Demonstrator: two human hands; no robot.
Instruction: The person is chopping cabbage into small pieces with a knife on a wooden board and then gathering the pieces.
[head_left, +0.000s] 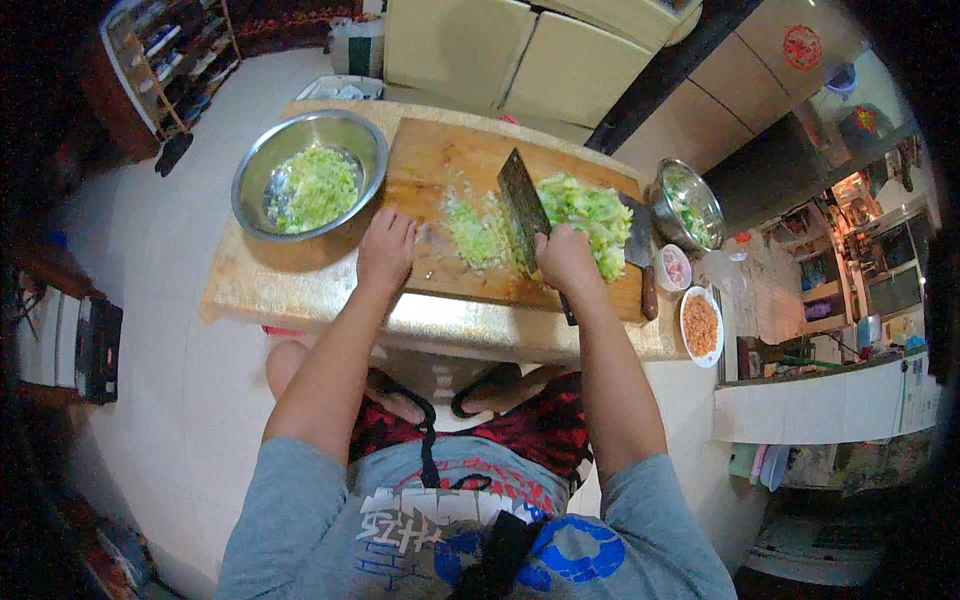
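Note:
My right hand (566, 259) grips a Chinese cleaver (521, 199) whose broad dark blade stands on edge over the wooden cutting board (420, 161). Left of the blade lies finely chopped cabbage (476, 232); a heap of coarser pale-green cabbage pieces (596, 217) sits to its right. My left hand (386, 251) rests at the board's left edge, beside the steel bowl, its fingers close together; whether they grip the board is unclear. Chopped greens (319, 191) lie inside that large steel bowl (251, 187).
A second cleaver (649, 292) with a brown handle lies at the board's right end. Beyond it stand a smaller steel bowl (656, 206) of greens, a small white bowl (664, 281) of pink pieces and a white dish (716, 352) of orange-brown bits. A gold cloth (285, 300) covers the table.

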